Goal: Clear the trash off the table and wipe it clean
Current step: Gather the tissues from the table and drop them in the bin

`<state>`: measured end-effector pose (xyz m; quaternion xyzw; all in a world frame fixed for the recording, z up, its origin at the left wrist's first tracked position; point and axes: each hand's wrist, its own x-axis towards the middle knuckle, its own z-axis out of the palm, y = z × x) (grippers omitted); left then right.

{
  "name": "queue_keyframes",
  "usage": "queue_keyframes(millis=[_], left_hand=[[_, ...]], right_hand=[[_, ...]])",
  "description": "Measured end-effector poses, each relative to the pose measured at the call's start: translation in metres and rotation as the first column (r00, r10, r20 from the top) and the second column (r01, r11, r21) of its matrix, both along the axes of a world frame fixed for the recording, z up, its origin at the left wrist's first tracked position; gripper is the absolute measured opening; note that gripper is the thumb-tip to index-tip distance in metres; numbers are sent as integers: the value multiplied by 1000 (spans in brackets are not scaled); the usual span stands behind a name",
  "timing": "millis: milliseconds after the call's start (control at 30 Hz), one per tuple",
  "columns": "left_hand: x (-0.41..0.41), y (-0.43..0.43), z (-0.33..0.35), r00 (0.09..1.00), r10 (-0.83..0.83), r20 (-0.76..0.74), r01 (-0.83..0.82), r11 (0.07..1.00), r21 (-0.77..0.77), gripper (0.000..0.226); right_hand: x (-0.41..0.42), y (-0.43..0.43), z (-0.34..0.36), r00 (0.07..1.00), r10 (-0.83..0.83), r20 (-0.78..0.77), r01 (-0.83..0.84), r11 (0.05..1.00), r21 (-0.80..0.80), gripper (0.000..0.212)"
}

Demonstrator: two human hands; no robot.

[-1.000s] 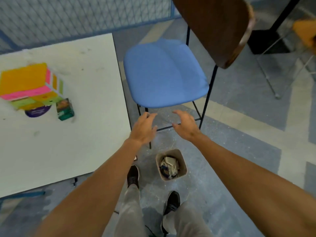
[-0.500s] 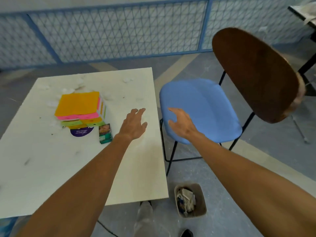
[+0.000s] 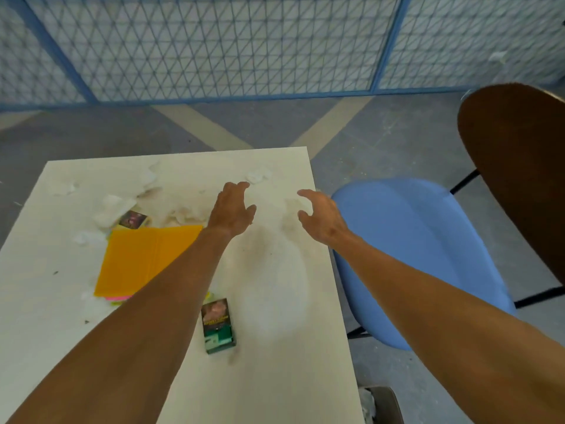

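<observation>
Both arms reach out over the white table [image 3: 275, 316], and neither hand holds anything. The left hand [image 3: 232, 209] hovers above the far middle of the table, fingers loosely curved, its grip released. The right hand [image 3: 321, 218] hangs near the table's right edge, fingers and thumb spread in a loose curl, its grip released too. White tissue scraps [image 3: 258, 174] lie scattered across the far half of the table, one just beyond the left fingertips and more to the left, beside a pad of sticky notes [image 3: 143, 258] with an orange top sheet. A green packet [image 3: 218, 327] lies flat near the middle of the table, partly under the left forearm, and a second packet [image 3: 133, 219] lies at the pad's far edge among the scraps. Smudges mark the table around the hands. A chair [image 3: 412, 255] with a blue seat and brown back stands just beside the table on the right. A bin [image 3: 389, 399] shows at the bottom edge, on the floor.
</observation>
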<state>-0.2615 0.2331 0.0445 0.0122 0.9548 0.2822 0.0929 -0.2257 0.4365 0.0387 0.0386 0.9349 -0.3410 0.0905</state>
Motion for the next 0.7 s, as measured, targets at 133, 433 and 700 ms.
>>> queue_keyframes(millis=[133,433,700], left_hand=[[-46,-11,-25,998,25,51,-25,1000,6,55],[-118,-17,-77,989,96,110,-101,994,40,51],[-153,-25,-91,990,47,136,-68,986,154,53]], right_hand=[[-52,-16,-21,1000,1,23,-1,1000,10,49],[-149,-45,-75,999,37,32,-37,999,-7,50],[-191,-64,-95,995,94,26,-95,994,45,45]])
